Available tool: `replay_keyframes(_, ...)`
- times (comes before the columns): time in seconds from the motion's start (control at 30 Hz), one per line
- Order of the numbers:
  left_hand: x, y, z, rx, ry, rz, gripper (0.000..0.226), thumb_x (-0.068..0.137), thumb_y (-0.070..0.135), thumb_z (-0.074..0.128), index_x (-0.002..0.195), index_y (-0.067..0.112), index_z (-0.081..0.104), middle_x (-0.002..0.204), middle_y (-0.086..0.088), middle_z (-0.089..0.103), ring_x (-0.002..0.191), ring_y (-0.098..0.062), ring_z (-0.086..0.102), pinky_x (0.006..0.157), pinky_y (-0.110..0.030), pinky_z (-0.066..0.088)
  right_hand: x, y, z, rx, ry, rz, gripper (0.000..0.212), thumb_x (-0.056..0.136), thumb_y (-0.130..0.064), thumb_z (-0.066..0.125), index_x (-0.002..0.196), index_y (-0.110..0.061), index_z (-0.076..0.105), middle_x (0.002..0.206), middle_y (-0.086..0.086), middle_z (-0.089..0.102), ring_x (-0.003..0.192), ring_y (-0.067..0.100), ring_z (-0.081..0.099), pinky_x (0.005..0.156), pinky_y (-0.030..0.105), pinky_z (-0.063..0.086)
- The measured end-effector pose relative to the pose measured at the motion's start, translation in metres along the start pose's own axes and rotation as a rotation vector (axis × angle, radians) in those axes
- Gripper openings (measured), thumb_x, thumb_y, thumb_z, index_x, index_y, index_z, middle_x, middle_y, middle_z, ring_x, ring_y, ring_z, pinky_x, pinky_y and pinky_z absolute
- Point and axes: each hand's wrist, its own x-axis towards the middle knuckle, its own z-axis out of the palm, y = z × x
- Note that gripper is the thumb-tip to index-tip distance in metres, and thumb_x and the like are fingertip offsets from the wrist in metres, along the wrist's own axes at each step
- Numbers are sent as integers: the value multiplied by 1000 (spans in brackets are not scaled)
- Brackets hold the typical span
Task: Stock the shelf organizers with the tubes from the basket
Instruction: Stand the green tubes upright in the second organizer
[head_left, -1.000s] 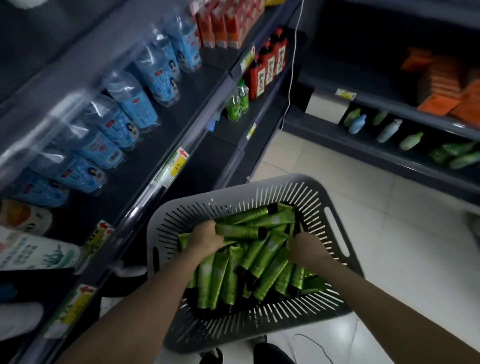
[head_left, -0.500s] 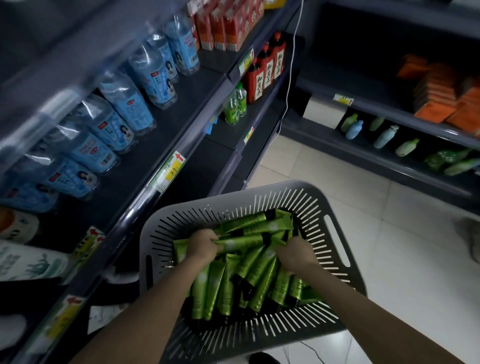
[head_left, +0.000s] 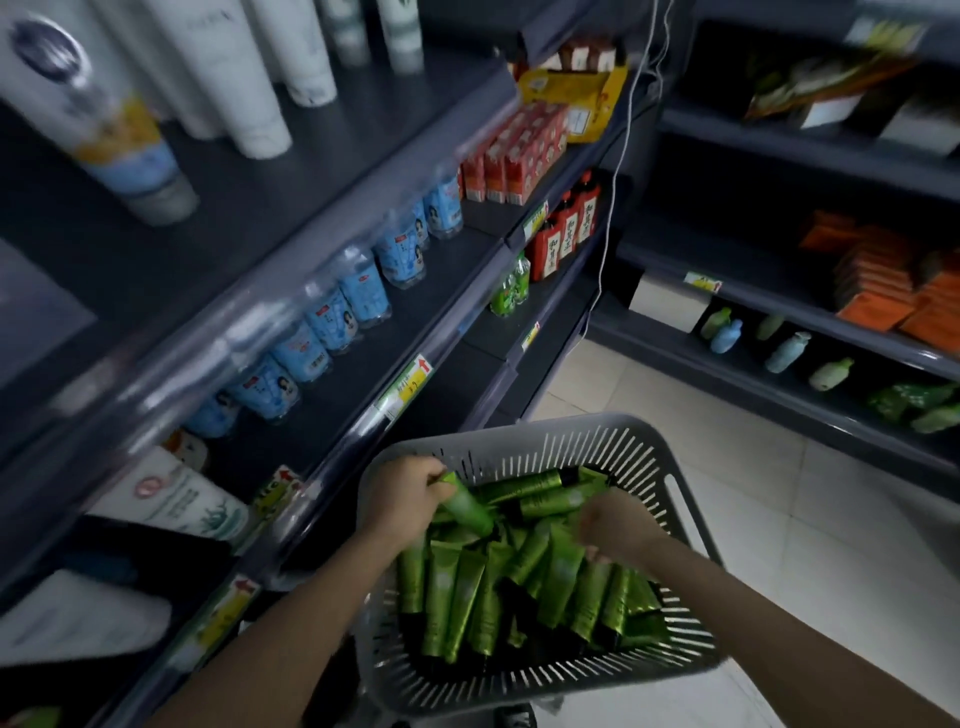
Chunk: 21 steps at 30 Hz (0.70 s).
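Over the grey slotted basket (head_left: 519, 441), left hand (head_left: 410, 499) grips one green tube (head_left: 465, 506) just above the pile of tubes (head_left: 467, 597); right hand (head_left: 618, 525) blurred, can't tell its grip. Tubes likely light, soft, slick: hold mid-body, don't squeeze.

Single view, worn on your head, wide-angle; you face forward and down; basket (head_left: 519, 449) sits close under the lens at bottom centre; shelves (head_left: 431, 312) run away on your left; second shelf unit (head_left: 753, 249) stands farther off, ahead-right across the floor (head_left: 727, 493).
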Motion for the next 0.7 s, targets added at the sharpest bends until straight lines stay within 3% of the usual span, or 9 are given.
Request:
replay_keyframes(0.07,-6,13,-22,-7,14,71,26,80,22,68,62,9,55,56,-2,52,56,-17,50,56,-32,40,-12,-16,-19,-23,55,-107,26,83,-8,56,59,-19,61,62,3,64,54,10,58,75,29,57)
replay_keyframes(0.17,-16,39,-65,4,58,144,18,81,17,67,66,9,62,59,0,55,59,-15,54,57,-32,39,-32,-51,-52,-49,173,-233,22,78,-6,58,57,-14,62,67,12,69,60,16,62,66,25,51)
replay_keyframes(0.27,-35,61,-111,41,144,199,11,79,20,68,69,15,65,67,3,60,67,-15,58,64,-32,46,-59,-92,-89,-36,251,-365,12,79,-6,62,69,-8,69,68,6,70,64,16,65,69,29,53)
replay_keyframes(0.43,-69,92,-179,145,288,246,13,82,20,65,80,8,69,76,-6,65,72,-19,60,67,-34,46,-105,-158,-133,-107,354,-609,13,84,-9,62,72,-7,67,65,-1,63,68,17,62,71,35,53)
replay_keyframes(0.7,-136,114,-305,247,630,302,12,80,17,68,87,7,71,84,-9,69,78,-19,60,72,-34,46,-180,-268,-171,-99,496,-956,23,84,-9,62,63,-19,59,63,-2,64,60,8,58,65,28,48)
